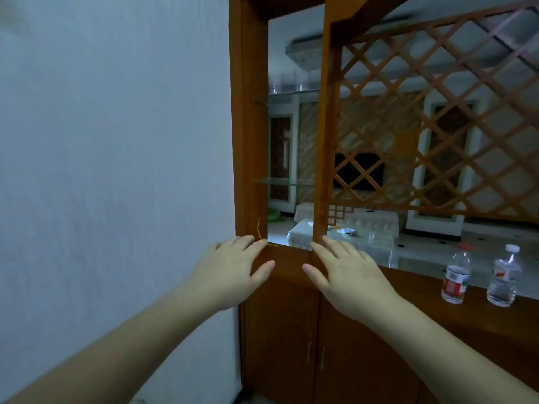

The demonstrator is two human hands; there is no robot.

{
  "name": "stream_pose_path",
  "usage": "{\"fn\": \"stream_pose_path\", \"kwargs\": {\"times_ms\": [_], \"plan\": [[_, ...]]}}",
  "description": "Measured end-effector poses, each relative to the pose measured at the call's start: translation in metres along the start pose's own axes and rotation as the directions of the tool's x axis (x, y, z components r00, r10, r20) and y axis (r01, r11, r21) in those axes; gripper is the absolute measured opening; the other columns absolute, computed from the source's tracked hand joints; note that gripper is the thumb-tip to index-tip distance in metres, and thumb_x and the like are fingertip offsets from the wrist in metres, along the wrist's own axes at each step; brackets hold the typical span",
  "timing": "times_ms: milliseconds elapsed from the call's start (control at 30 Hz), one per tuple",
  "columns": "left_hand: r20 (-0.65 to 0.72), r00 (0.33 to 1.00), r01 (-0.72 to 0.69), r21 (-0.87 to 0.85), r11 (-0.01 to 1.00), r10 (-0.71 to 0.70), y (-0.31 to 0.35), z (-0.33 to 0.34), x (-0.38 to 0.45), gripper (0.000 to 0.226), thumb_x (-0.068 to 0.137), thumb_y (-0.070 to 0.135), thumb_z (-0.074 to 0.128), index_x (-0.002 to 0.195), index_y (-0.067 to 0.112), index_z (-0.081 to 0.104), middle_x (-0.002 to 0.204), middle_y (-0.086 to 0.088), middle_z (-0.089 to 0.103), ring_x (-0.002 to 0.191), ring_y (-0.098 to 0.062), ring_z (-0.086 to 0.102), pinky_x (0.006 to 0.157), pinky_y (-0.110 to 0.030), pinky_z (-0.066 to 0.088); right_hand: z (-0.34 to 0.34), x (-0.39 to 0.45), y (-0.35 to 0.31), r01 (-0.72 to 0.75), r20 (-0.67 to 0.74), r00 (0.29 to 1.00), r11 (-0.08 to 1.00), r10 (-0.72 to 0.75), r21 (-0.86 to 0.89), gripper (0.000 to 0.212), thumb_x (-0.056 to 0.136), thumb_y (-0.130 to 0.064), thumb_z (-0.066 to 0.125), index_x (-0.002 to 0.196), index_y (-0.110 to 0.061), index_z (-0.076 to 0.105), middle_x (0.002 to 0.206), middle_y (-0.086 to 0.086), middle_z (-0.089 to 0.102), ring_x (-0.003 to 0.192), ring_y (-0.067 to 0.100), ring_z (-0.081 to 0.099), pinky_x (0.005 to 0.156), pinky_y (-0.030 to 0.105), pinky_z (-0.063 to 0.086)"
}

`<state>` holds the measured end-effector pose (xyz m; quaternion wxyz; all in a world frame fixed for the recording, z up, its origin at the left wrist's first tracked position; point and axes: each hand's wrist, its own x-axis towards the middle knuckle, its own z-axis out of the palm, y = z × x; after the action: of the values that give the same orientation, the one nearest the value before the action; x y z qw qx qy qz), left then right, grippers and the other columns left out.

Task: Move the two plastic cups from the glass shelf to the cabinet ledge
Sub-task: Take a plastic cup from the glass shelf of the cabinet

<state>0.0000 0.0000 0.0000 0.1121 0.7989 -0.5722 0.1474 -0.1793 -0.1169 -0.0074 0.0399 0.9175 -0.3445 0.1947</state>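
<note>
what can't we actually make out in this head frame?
- Plastic cups on the upper glass shelf, head view: clear, faint and blurred; exact count unsure.
- Left hand and right hand on the cabinet ledge: palms face down, undersides hidden.
- Bottle labels: too small to read.
- Cabinet base: cut off by the bottom edge.

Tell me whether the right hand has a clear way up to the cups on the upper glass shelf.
Probably yes. The right hand is empty on the cabinet ledge, and the open bay below the two clear cups holds only a bare lower glass shelf to pass.
</note>
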Motion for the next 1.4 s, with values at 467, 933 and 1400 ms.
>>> {"fn": "stream_pose_path", "kwargs": {"times_ms": [467,933,1400], "plan": [[0.007,0.996,-0.091,0.089,0.992,0.091,0.037,0.094,0.153,0.065,0.094,0.064,0.014,0.153,0.036,0.015,0.163,0.002,0.021,0.149,-0.021,0.013,0.120,-0.048,0.014,0.063,0.092,0.124,-0.051,-0.052,0.997,0.997,0.048,-0.057,0.061,0.096,-0.058,0.021,0.150,-0.030,0.020,0.159,-0.001,0.023,0.144,0.018,0.019,0.114,0.040,0.017],[-0.064,0.997,-0.021,0.142,0.990,0.030,0.017,0.156,0.268,0.066,0.093,0.066,0.011,0.153,0.038,0.018,0.164,0.006,0.018,0.150,-0.021,0.007,0.119,-0.043,0.003,0.109,0.213,0.181,0.020,-0.003,1.000,1.000,-0.020,0.001,0.061,0.097,-0.056,0.020,0.152,-0.030,0.013,0.160,-0.002,0.017,0.146,0.018,0.013,0.116,0.040,0.012],[-0.198,0.979,-0.035,0.074,0.997,0.049,-0.109,0.158,0.345,0.064,0.093,0.065,0.017,0.150,0.036,0.024,0.163,0.005,0.021,0.150,-0.019,0.010,0.118,-0.041,0.008,0.158,0.361,0.094,0.108,-0.103,0.989,0.994,-0.108,-0.003,0.060,0.097,-0.056,0.023,0.151,-0.030,0.018,0.159,0.000,0.021,0.145,0.018,0.016,0.114,0.038,0.014]]}}
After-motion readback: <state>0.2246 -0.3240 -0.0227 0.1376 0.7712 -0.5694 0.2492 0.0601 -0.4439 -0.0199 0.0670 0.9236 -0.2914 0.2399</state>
